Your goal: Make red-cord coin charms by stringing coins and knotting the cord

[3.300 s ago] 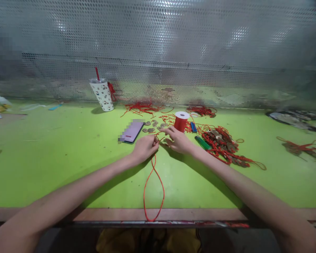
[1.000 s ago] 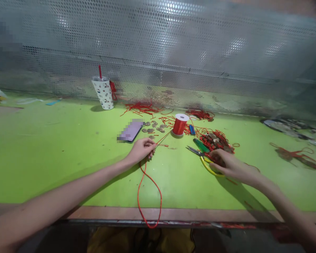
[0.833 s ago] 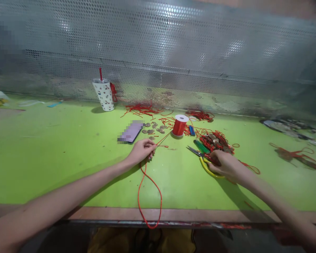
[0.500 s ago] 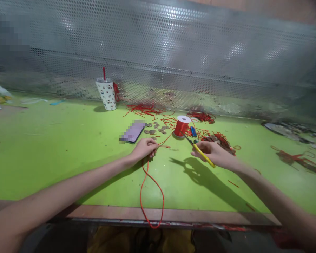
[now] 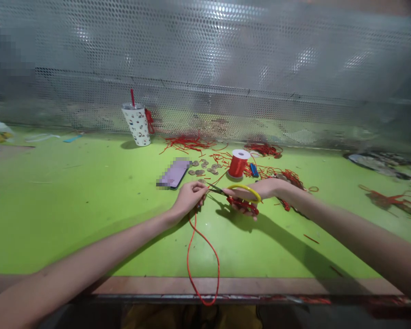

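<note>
My left hand (image 5: 191, 197) is closed in a pinch on a red cord (image 5: 218, 267), whose loop hangs down over the table's front edge. From the pinch, a strand runs up toward the spool of red cord (image 5: 239, 164), which stands upright. In my right hand (image 5: 248, 194) is a pair of scissors (image 5: 244, 193) with one yellow and one red handle. Their dark blades are parted and point left, right beside my left fingertips, around or against the strand; which of the two I cannot tell.
A phone (image 5: 174, 174) lies beside several coins (image 5: 202, 169). Cut red cords (image 5: 188, 143) are piled behind, near the perforated metal screen (image 5: 205, 82). A patterned tumbler (image 5: 137, 125) with a straw stands back left. A blue lighter-like object (image 5: 254, 170) lies right of the spool.
My right hand has turned and moved left, bringing the scissors from beside the spool to my left fingertips. The left hand keeps its pinch on the cord.
</note>
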### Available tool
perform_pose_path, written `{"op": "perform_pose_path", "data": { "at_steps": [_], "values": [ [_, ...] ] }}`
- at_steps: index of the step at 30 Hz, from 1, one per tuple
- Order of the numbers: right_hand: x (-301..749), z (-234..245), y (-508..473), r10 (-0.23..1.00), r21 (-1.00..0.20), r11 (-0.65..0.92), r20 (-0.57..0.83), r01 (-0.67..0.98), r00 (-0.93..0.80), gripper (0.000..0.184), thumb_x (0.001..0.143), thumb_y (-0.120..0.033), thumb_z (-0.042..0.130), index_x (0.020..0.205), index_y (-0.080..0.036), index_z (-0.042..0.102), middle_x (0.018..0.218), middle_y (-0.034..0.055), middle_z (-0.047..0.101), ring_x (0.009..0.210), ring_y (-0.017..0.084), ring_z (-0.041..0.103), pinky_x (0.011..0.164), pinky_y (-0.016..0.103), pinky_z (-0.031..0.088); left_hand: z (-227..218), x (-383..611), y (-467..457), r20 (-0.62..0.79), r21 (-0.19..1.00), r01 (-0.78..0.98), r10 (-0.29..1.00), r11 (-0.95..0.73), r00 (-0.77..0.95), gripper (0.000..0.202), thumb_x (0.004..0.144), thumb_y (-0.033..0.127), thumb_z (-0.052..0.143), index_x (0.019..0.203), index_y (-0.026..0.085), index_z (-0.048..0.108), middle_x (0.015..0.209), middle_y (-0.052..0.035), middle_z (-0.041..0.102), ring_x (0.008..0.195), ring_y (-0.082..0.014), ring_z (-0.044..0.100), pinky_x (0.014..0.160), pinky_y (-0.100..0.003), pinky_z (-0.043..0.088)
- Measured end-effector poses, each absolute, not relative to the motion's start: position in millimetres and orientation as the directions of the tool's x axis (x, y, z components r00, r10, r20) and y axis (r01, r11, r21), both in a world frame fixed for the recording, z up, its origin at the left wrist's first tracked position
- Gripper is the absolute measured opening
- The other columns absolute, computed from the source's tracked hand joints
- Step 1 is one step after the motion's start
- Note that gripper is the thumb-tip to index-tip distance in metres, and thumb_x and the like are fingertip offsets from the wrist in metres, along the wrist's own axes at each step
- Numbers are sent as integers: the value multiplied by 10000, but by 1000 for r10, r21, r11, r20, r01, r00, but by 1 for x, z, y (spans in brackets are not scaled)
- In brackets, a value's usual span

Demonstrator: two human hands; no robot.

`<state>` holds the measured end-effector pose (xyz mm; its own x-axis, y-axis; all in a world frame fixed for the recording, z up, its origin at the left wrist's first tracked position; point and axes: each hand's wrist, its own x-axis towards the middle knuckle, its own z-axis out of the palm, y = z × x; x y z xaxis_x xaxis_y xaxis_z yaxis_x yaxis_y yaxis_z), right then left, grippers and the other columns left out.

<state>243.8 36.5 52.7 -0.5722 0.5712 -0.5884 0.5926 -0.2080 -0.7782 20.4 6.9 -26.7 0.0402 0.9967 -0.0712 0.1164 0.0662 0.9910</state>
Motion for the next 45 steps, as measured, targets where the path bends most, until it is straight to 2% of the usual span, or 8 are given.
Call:
{"op": "perform_pose_path", "data": {
  "at_steps": [6, 15, 22, 29, 33, 38, 41, 45],
  "values": [
    [224, 61, 38, 534, -731, -275, -656, 625, -533, 427, 733, -548, 827, 851, -199, 611, 620, -29, 534, 523, 129, 537, 495, 284, 524, -25, 21, 7, -83, 995, 58, 996, 81, 39, 101, 803, 217, 683, 795, 128, 636, 523, 36, 575, 383, -68, 481, 391, -174, 341],
    [220, 63, 44, 474, -695, -132, -670, 707, -571, 487, 711, -624, 808, 761, -194, 587, 589, -27, 517, 535, 130, 514, 485, 262, 490, -31, 19, 9, -22, 994, 104, 997, 14, 77, 172, 774, 308, 684, 785, 136, 678, 503, 35, 558, 395, -74, 442, 411, -196, 314],
    [223, 54, 50, 379, -668, 91, -663, 738, -646, 651, 827, -811, 531, 725, -169, 577, 549, 6, 520, 522, 138, 499, 473, 263, 456, -29, 22, 7, -42, 981, 192, 999, 35, 34, 171, 757, 303, 650, 777, 138, 689, 483, 39, 531, 396, -79, 417, 410, -207, 283],
    [221, 41, 49, 482, -728, 122, -551, 674, -682, 664, 807, -822, 544, 626, -183, 555, 551, 33, 565, 465, 134, 495, 432, 278, 445, -30, 20, 8, -4, 984, 179, 1000, 2, 7, 147, 716, 288, 678, 726, 144, 703, 509, 23, 563, 450, -89, 441, 438, -203, 285],
    [218, 38, 46, 496, -704, 184, -535, 686, -683, 675, 819, -819, 520, 599, -181, 538, 505, 14, 535, 419, 123, 489, 405, 264, 419, -33, 18, 8, 37, 981, 188, 999, -36, 1, 136, 701, 282, 707, 684, 147, 708, 536, 6, 599, 480, -100, 476, 457, -203, 313],
    [215, 36, 47, 511, -676, 253, -514, 692, -689, 670, 844, -818, 460, 630, -186, 526, 503, -11, 522, 423, 117, 495, 420, 251, 414, -28, 20, 1, 64, 980, 185, 996, -76, 69, 221, 742, 360, 739, 757, 140, 726, 540, 9, 602, 456, -89, 467, 436, -196, 311],
    [221, 42, 38, 572, -616, 308, -490, 725, -658, 673, 855, -802, 457, 586, -188, 507, 528, 6, 521, 447, 115, 462, 452, 269, 396, -25, 21, -2, 41, 992, 119, 995, -52, 91, 268, 762, 402, 745, 802, 142, 694, 521, 24, 590, 396, -75, 435, 400, -196, 312],
    [256, 46, 9, 773, -430, 367, -352, 825, -528, 596, 921, -709, 442, 658, -184, 545, 647, 50, 606, 527, 140, 462, 507, 285, 356, -24, 23, -3, 65, 996, 48, 988, -72, 139, 311, 801, 427, 733, 878, 133, 666, 624, -15, 681, 387, -61, 464, 402, -192, 367]
  ]
}}
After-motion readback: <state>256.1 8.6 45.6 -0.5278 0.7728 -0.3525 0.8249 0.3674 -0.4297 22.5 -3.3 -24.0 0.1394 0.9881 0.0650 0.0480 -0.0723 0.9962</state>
